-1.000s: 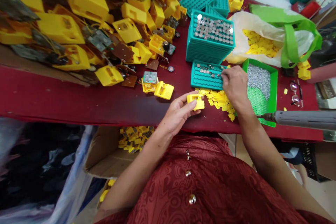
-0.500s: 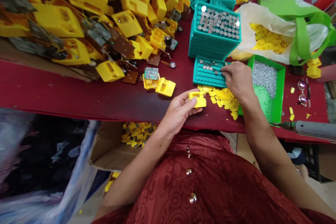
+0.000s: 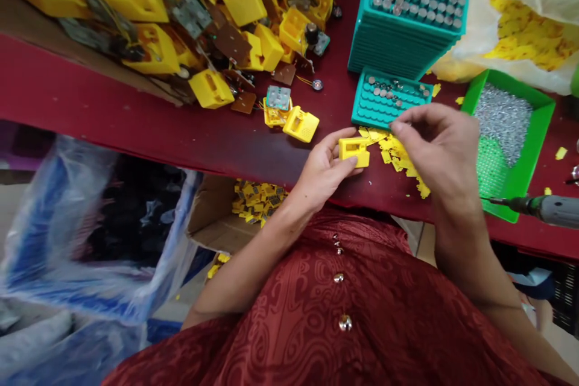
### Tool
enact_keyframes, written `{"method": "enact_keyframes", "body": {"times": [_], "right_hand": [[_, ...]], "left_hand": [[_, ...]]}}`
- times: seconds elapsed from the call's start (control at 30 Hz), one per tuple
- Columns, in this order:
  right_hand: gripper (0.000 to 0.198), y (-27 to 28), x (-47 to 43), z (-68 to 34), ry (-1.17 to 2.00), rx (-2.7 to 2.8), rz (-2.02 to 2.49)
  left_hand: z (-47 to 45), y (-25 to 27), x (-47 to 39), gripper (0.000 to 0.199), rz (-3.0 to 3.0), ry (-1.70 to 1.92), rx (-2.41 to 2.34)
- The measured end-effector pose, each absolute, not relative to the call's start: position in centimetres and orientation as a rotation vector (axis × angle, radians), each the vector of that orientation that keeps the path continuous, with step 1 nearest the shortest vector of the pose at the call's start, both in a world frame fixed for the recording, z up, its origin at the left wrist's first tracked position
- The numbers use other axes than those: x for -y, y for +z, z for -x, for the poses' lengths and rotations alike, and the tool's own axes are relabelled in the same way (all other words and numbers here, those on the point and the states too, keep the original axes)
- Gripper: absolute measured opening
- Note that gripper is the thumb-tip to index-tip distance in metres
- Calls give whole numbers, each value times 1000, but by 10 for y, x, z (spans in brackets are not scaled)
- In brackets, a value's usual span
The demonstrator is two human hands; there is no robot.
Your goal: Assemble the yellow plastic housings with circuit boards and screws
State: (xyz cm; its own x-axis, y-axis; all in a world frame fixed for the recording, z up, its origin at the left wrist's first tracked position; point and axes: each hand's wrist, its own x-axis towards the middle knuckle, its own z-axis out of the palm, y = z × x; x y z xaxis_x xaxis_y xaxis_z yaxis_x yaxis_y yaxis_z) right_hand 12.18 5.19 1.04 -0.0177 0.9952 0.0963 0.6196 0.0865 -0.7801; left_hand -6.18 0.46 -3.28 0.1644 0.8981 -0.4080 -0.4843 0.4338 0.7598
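My left hand (image 3: 326, 163) is closed around a small yellow plastic housing (image 3: 360, 160) with a rectangular opening, held above the table's front edge. My right hand (image 3: 446, 148) has its thumb and forefinger pinched together near the front edge of a teal ribbed tray (image 3: 368, 111). Whatever sits between those fingertips is too small to make out. Several small round metal discs (image 3: 383, 93) lie in that tray. Between my hands spreads a pile of flat yellow plastic pieces (image 3: 398, 154), partly covered by my right hand.
Behind the tray rises a teal tray stack (image 3: 398, 42) topped with discs. A green bin (image 3: 538, 132) of small metal parts is at right, with a power screwdriver (image 3: 554, 210) before it. Yellow housings with circuit boards (image 3: 210, 89) heap at left. A carton (image 3: 212, 223) stands below the table.
My right hand has drawn back from the discs toward me and the tray's front edge, fingers pinched. My left hand still holds the yellow housing. The camera view has shifted.
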Motion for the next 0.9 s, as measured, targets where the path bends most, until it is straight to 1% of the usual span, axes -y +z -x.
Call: {"method": "enact_keyframes", "body": {"times": [0.07, 0.13, 0.23, 0.3, 0.37, 0.57, 0.7, 0.9], "right_hand": [[10, 10, -36, -103, 931, 1633, 1530], [8, 6, -26, -90, 1028, 1580, 1513], [8, -3, -21, -80, 956, 1594, 1553], [7, -6, -21, -80, 862, 1640, 1573], [8, -6, -21, -84, 843, 1654, 1562], [14, -1, -23, -111, 1169, 1477, 1421], [20, 3, -23, -121, 1363, 1499, 1372], [13, 0, -23, -118, 1440, 1234, 1304]], "left_hand": [[59, -33, -5, 55, -547, 1071, -977], [56, -33, -5, 53, -594, 1072, -1012], [53, -32, -4, 51, -697, 1052, -1109], [52, -31, -4, 51, -749, 1054, -1170], [52, -29, -3, 52, -764, 1063, -1189], [53, -26, -6, 50, -672, 1017, -1120], [53, -26, -7, 46, -647, 1010, -1126], [51, -26, -9, 47, -664, 1023, -1122]]}}
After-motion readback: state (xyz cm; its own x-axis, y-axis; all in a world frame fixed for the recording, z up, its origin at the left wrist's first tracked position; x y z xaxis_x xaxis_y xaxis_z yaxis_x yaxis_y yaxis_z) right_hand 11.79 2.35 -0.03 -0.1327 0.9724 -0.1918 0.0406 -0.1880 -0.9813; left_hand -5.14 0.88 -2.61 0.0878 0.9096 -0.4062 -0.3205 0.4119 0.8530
